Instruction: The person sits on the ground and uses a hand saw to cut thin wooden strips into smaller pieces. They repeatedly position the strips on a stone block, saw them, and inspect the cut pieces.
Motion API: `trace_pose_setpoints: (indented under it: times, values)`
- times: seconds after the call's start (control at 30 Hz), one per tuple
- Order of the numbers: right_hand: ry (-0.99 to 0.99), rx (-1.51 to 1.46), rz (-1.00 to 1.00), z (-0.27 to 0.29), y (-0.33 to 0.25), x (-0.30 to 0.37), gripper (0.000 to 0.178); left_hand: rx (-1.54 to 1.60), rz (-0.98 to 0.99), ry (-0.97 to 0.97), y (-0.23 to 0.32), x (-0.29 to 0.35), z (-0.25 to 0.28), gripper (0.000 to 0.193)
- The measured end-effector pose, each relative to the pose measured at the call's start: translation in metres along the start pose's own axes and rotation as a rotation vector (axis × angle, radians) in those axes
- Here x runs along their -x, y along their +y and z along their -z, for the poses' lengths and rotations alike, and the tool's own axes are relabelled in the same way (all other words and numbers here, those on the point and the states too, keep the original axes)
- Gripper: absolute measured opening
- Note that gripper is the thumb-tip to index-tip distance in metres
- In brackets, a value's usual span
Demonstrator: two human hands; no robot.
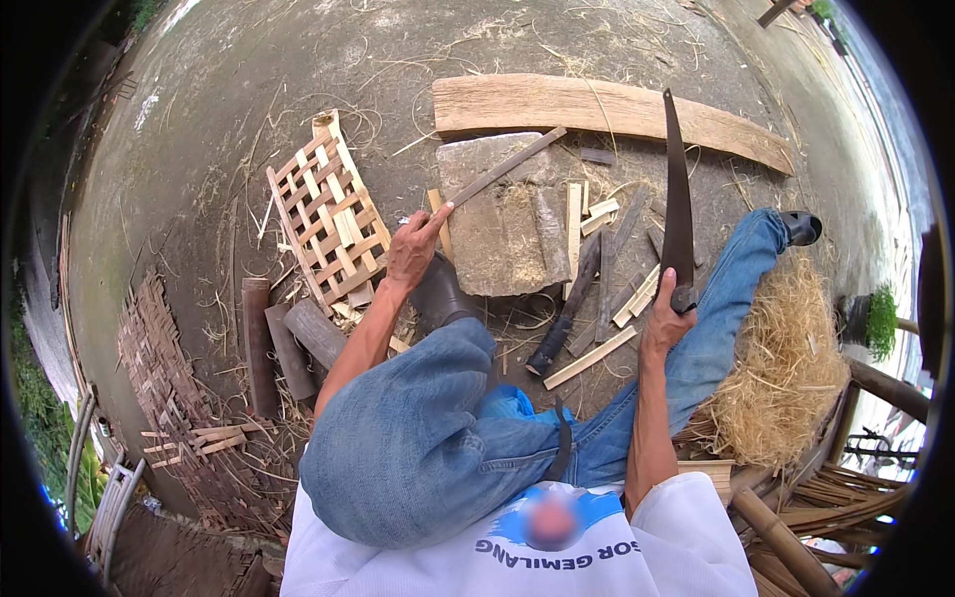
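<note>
My right hand is closed round the handle of a handsaw, whose dark blade points up and away from me, clear of the stone block. In my left hand I grip the near end of a thin dark wooden strip. The strip slants across the top of a rough stone block, its far end reaching past the block's far edge. A short pale wood piece leans beside the block, close to my left fingers.
Beyond the block lies a long plank. A woven bamboo panel and bamboo tubes are at left. A dark-handled machete and several cut strips lie between my legs. Shavings are heaped at right.
</note>
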State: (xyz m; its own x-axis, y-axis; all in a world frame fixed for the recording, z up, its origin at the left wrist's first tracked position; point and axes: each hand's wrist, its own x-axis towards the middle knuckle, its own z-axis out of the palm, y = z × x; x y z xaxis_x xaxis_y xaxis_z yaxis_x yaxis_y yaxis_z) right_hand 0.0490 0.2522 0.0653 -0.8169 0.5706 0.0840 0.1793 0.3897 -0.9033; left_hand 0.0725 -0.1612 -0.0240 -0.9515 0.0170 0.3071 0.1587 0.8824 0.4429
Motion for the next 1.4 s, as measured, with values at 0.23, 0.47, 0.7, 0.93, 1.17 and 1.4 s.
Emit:
trace_pose_setpoints:
  times: [0.23,0.47,0.7,0.93,1.17,1.4]
  values:
    - [-0.518,-0.042,0.467,-0.029,-0.040,0.099,0.023,0.044,-0.051,0.046,0.003,-0.007,-0.001,0.057]
    - [-0.652,0.017,0.376,-0.036,-0.019,0.120,0.027,0.008,0.019,0.018,0.003,-0.003,-0.002,0.052]
    - [-0.694,0.022,0.448,-0.028,-0.010,0.125,0.035,0.031,0.014,0.029,0.005,-0.005,-0.002,0.052]
    - [-0.727,0.059,0.449,-0.027,-0.017,0.126,0.031,0.031,0.018,0.030,0.006,-0.006,0.001,0.052]
    - [-0.708,0.175,0.533,-0.028,-0.010,0.126,0.045,0.031,0.004,0.028,0.005,-0.007,0.001,0.048]
    - [-0.722,0.253,0.521,-0.020,-0.005,0.123,0.044,0.055,0.008,0.040,0.004,-0.007,-0.001,0.050]
